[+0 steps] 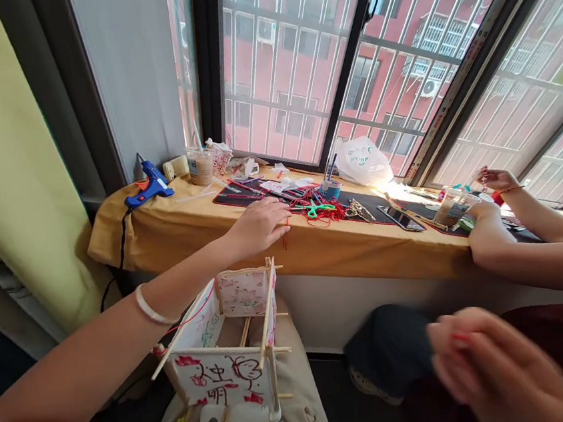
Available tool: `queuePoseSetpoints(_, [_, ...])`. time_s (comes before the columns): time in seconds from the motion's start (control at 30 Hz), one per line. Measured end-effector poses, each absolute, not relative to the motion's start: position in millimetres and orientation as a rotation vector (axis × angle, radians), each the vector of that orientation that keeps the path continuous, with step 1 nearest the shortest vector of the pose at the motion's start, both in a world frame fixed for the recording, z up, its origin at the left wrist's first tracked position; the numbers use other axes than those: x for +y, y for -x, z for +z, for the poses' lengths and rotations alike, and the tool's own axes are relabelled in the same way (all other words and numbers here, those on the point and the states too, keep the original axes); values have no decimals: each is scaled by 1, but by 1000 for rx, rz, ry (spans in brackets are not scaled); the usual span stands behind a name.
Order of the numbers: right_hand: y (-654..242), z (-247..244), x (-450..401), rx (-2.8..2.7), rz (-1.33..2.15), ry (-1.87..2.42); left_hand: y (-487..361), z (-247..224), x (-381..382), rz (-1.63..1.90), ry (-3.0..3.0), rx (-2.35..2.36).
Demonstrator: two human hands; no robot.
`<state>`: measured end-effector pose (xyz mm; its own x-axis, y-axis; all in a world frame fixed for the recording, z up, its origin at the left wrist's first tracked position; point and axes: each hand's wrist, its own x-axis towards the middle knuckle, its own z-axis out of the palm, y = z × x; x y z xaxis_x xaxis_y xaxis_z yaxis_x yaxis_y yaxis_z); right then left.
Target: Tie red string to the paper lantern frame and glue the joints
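While the left hand [258, 228] is rested on the front edge of a mustard-clothed window ledge [361, 256], its fingers are observed loosely curled beside a hanging red thread [285, 236]; whether the thread is gripped cannot be determined. A paper lantern on a wooden-stick frame [218, 372] is located at lower centre, on beige cloth [301, 397]. The right hand [499, 363] is recorded at lower right, blurred, its fingers partly curled; no held item is discernible. Green-handled scissors [320, 209] are noted on the ledge, amid tangled red thread [329, 214].
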<state>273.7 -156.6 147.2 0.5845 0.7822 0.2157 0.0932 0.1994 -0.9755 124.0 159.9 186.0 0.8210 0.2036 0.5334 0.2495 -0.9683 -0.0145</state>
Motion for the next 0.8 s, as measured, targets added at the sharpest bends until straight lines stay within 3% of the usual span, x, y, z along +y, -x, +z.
queuePoseSetpoints(0.1, [-231, 120, -115, -952, 1003, 1307, -71, 173, 102, -1109, 3025, -373])
queuePoseSetpoints(0.2, [-207, 97, -83, -1050, 1141, 1314, -36, 139, 57, -1219, 3176, -474])
queuePoseSetpoints(0.4, [-190, 93, -51, -1366, 947, 1349, -30, 84, 31, -1276, 3367, -765])
queuePoseSetpoints(0.8, [-182, 100, -32, -1591, 617, 1570, -37, 76, 26, -1142, 3433, -1124])
